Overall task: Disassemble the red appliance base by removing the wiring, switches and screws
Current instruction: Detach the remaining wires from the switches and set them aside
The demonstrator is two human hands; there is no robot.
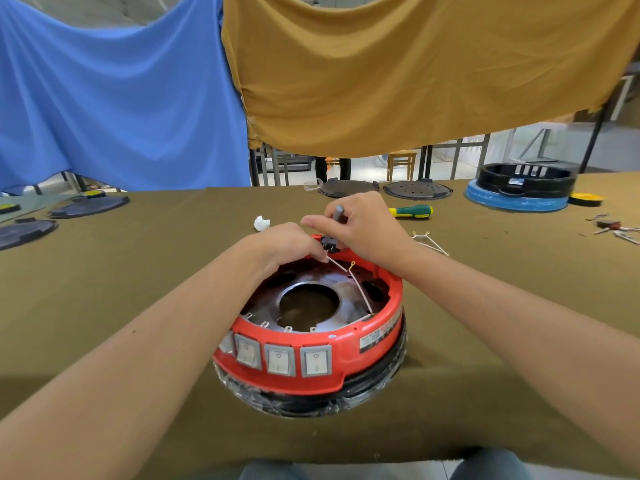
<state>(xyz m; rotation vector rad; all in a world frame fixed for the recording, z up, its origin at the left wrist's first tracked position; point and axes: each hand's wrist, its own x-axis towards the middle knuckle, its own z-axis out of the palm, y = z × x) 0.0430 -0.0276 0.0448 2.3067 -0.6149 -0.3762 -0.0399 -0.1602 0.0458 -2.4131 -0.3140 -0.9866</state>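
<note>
A red appliance base (pixel 346 344) sits mid-tabletop (pixel 138 271), 3 switches (pixel 278 358) facing the person. At its far rim, the left hand (pixel 287 242) pinches a white wire (pixel 337 264) beside a black part (pixel 329 244). The right hand (pixel 363 226) grips a grey tool (pixel 339 213) upright there. This looks like wiring removal; next, freeing that connector probably needs a steady pull.

Rocker switches (pixel 278 358) on red base (pixel 367 323): four. Black discs (pixel 88 206) on table: four. Screwdriver (pixel 412 212): one.
</note>
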